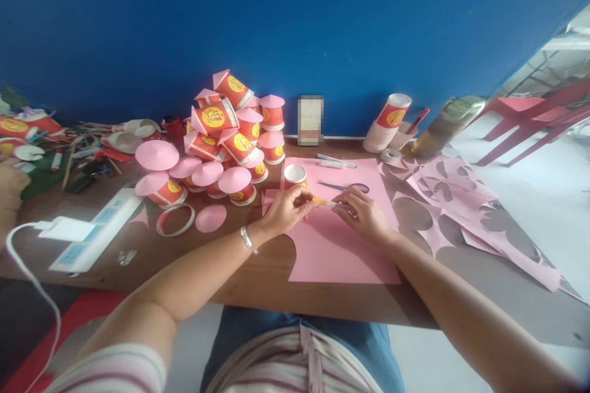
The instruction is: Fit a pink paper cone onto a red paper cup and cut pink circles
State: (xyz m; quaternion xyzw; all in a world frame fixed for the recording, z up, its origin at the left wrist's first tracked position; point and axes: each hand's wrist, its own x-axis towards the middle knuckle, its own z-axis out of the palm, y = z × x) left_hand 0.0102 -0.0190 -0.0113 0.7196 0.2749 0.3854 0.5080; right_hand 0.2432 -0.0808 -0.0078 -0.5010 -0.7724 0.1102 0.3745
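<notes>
Over the pink paper sheet (350, 258), both my hands meet at a slim pen-like stick (325, 202), orange-yellow at one end and whitish toward the other. The fingers of my left hand (292, 206) pinch its orange end. My right hand (362, 212) grips the pale end, partly hiding it. Just behind my left hand stands an open red paper cup (295, 175), its lower part covered by the fingers. Scissors (343, 186) lie on the sheet behind my right hand. Farther back on it are pens (334, 163).
Left of the sheet, red paper cups with pink cone tops (214, 115) are piled up. A tape roll (175, 220), pink disc (211, 219) and power strip (94, 236) lie nearer. Pink scraps (454, 187) and a bottle (447, 126) are right. A blue wall (295, 24) stands behind.
</notes>
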